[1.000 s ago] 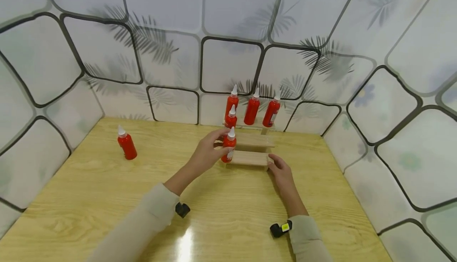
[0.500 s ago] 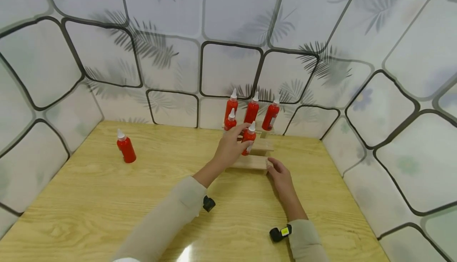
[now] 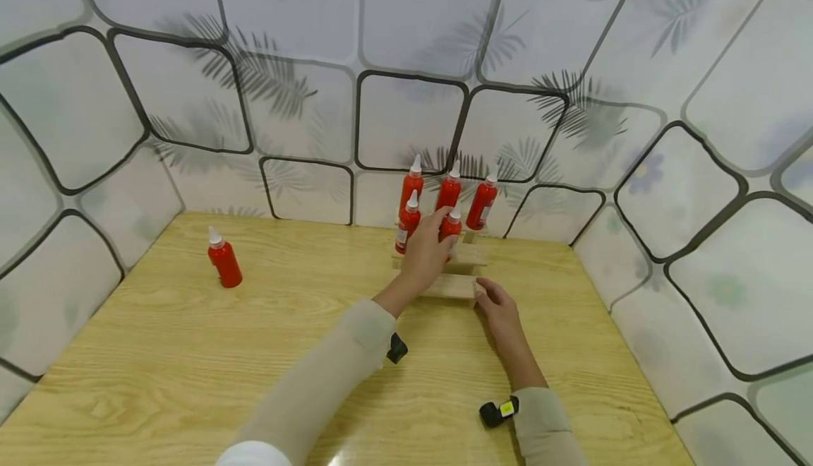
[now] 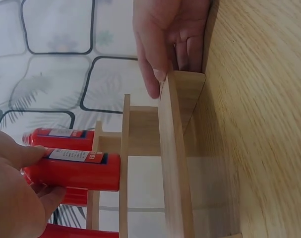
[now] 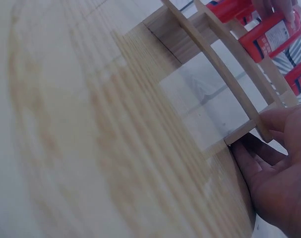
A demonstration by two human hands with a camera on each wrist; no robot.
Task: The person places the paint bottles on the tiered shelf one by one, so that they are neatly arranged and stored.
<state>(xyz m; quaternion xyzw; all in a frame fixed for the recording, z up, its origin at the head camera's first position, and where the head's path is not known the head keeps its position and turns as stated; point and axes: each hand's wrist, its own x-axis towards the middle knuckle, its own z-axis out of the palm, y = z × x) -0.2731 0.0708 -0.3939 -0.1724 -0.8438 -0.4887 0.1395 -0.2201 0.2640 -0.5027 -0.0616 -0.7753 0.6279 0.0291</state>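
Note:
My left hand (image 3: 424,254) holds a red squeeze bottle (image 3: 450,228) with a white pointed nozzle, fingers and thumb round its body. In the left wrist view, the base of this upright bottle (image 4: 83,171) meets the middle shelf of a wooden tiered rack (image 3: 454,286). To its left on that shelf stands a similar red bottle (image 3: 407,226), partly beside my hand. Three more stand along the top shelf, such as the right one (image 3: 483,205). My right hand (image 3: 503,311) grips the right end of the lowest shelf, thumb and fingers at its corner (image 5: 262,131).
Another red bottle (image 3: 225,263) stands alone on the wooden table (image 3: 190,353), well to the left of the rack. Patterned walls (image 3: 305,120) rise right behind the rack and on both sides of the table.
My left hand has carried its bottle from in front of the rack's left side rightward and back to the middle shelf. The right hand stays at the rack's end.

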